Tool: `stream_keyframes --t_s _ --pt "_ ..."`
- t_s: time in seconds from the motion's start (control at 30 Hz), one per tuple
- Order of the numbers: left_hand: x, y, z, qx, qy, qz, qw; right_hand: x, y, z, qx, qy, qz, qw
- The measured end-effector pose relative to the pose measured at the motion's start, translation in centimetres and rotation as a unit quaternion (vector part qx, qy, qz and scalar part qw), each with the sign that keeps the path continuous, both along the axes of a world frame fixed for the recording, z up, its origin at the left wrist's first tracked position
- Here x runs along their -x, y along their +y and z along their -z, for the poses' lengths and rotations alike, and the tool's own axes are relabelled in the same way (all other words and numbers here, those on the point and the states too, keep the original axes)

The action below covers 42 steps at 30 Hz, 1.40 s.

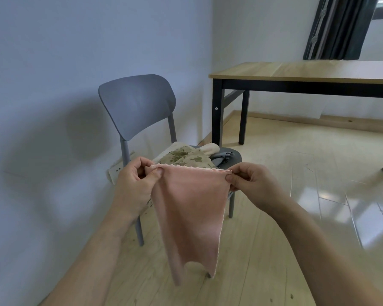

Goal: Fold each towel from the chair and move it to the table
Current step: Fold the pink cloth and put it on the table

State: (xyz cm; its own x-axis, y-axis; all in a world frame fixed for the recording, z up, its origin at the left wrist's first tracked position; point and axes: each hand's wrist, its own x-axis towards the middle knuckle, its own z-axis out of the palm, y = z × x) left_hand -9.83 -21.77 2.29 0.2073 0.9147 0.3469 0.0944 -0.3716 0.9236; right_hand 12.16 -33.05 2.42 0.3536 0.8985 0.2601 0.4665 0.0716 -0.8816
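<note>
Two hands, left hand [135,181], right hand [250,183], pinching pink towel [189,214] (top corners)

A pink towel [189,208] hangs in the lower middle of the frame, held up by its top edge. That edge is scalloped and stretched level, and the cloth narrows as it drops to two loose corners at the bottom; it may be doubled over, though the layers are hard to tell apart.

Behind it, on the seat of the grey chair [137,104] at centre frame, lies a heap of more towels: a floral beige one [186,156], a cream one [210,149] and a grey striped one [224,156].

The wooden-topped table [296,71] with black legs stands at upper right.
</note>
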Motion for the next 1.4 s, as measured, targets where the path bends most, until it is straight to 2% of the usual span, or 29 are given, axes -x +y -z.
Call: stream_keyframes --t_s 0.17,0.27,0.4,0.47,0.53,0.63,0.73,0.8,0.97,1.17,1.3,1.4 --pt "0.4 -0.6 0.0 0.026 -0.030 0.034 0.999 0.2 -1.0 0.2 0.030 -0.062 -0.019 0.997" --pt "0.6 -0.9 -0.3 0.047 -0.035 0.058 0.997 0.4 -1.5 0.3 0.013 -0.041 -0.012 0.999" --pt "0.6 0.8 -0.7 0.044 0.071 0.054 0.995 0.7 -1.0 -0.4 -0.011 0.013 0.016 1.000" --pt "-0.2 2.4 -1.3 0.024 0.127 0.043 0.991 0.4 0.2 -1.2 -0.009 0.016 0.024 1.000" --pt "-1.5 4.4 -2.5 0.000 0.145 0.028 0.989 -0.3 1.7 -2.6 -0.003 0.004 0.027 1.000" --pt "-3.8 7.9 -5.8 -0.017 0.108 0.011 0.994 -2.0 4.8 -6.0 -0.025 -0.020 0.041 0.999" --pt "-5.8 11.1 -10.7 -0.022 0.021 0.006 1.000 -3.9 8.5 -10.3 -0.061 -0.029 0.060 0.996" --pt "-6.6 12.4 -14.3 -0.057 -0.010 0.000 0.998 -4.7 10.8 -13.4 -0.093 -0.024 0.075 0.993" --pt "-6.9 13.6 -20.9 -0.209 0.020 -0.024 0.978 -4.9 13.3 -19.7 -0.185 -0.043 0.128 0.973" --pt "-5.7 12.0 -24.4 -0.256 0.005 -0.026 0.966 -4.0 11.8 -21.5 -0.238 -0.019 0.122 0.963" --pt "-4.9 10.8 -26.0 -0.279 0.076 -0.052 0.956 -3.2 10.5 -21.8 -0.231 0.008 0.124 0.965" --pt "-4.3 9.9 -26.5 -0.323 0.206 -0.074 0.921 -2.5 9.6 -22.2 -0.200 0.018 0.117 0.973"
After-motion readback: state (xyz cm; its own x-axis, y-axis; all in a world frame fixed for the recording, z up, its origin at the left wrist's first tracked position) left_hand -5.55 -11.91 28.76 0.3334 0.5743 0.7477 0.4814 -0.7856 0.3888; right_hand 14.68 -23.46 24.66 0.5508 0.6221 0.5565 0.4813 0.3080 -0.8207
